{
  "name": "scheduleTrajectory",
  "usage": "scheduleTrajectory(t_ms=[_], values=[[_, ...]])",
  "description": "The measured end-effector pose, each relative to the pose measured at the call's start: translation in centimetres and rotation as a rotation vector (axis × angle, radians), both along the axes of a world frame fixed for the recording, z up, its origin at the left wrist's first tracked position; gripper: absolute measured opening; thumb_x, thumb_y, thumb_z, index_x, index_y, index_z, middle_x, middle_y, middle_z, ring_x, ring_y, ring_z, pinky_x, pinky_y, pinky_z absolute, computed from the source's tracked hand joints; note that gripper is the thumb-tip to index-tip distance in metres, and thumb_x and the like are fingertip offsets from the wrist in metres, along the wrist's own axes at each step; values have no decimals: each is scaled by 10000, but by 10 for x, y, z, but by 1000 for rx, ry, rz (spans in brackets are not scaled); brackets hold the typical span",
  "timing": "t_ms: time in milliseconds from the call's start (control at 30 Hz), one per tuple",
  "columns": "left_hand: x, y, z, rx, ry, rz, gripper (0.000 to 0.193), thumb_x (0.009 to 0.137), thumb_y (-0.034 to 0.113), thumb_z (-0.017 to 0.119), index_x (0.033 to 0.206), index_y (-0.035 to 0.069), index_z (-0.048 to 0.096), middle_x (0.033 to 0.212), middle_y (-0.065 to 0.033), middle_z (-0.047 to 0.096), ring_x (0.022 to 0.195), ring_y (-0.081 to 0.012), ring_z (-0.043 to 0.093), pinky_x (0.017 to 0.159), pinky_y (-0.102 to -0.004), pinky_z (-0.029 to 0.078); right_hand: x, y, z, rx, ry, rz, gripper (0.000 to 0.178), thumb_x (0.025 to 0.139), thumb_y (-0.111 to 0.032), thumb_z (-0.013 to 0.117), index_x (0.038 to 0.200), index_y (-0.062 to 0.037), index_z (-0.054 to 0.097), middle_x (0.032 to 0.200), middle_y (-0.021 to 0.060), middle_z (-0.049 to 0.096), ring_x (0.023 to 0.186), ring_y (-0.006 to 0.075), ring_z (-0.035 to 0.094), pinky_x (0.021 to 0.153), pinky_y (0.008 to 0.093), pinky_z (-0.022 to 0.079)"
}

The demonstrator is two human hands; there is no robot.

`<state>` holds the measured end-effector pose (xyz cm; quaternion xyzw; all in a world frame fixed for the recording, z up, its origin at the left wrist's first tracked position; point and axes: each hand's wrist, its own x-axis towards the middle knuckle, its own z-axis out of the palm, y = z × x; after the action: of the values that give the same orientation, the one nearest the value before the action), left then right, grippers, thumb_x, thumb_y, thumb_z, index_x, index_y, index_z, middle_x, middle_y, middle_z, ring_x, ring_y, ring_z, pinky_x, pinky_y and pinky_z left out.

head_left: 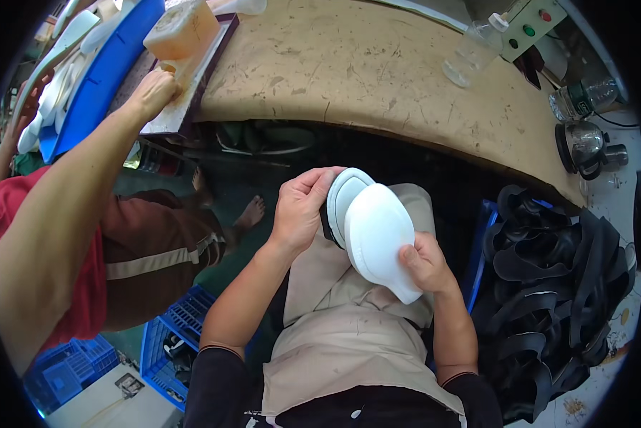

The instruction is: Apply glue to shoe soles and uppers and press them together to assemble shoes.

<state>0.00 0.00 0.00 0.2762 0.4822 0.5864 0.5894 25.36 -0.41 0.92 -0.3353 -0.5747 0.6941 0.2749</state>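
My left hand point(300, 207) pinches the edge of a white rounded sole-like piece point(340, 207) with a raised rim, between thumb and fingers. A dark edge shows along its underside. My right hand point(429, 265) grips a smooth white shoe-sole-shaped piece point(377, 232), thumb on its face, narrow end toward me. This piece overlaps the rounded one, hiding much of it; whether they touch or are joined I cannot tell. Both are held above my lap, over a beige apron point(342, 349).
A worn tan workbench point(320, 64) curves ahead, with bottles point(470, 53) and a control box point(533, 28). At left a co-worker's hand point(156, 93) is by a yellowish tub point(181, 32); a blue bin point(106, 75) holds white soles. Black strap-like pieces point(542, 285) heap at right.
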Motion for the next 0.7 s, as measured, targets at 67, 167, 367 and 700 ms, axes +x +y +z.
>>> scheduleTrajectory(t_ms=[67,167,367,700], values=[[0,-1,-2,7,1,-10,278,1051,186,605,1186,-17,737,1046,-81,754,889,-107,653,816,-219,533,-2,2,-3,-14,-32,5,447,1019,-365,627,1101,70,680,875,162,744,702,207,687,646,269,539],[0,-2,-5,7,0,-17,276,1048,185,609,1162,-27,743,1025,-77,756,867,-107,654,786,-216,536,-6,4,-8,-35,-66,14,415,1018,-337,623,1056,73,678,849,151,741,678,199,677,621,260,528],[-5,-2,-10,25,31,-26,273,1046,178,611,1157,-34,742,1007,-75,756,848,-103,645,774,-213,532,-16,9,-15,-3,-105,22,404,1031,-321,596,1037,75,674,818,139,730,654,186,660,604,259,518],[-12,-2,-16,10,36,-40,271,1048,183,610,1150,-23,752,986,-69,752,829,-102,632,750,-217,525,-25,13,-29,26,-149,23,401,1043,-315,576,1040,73,676,827,145,726,650,189,657,620,263,520]])
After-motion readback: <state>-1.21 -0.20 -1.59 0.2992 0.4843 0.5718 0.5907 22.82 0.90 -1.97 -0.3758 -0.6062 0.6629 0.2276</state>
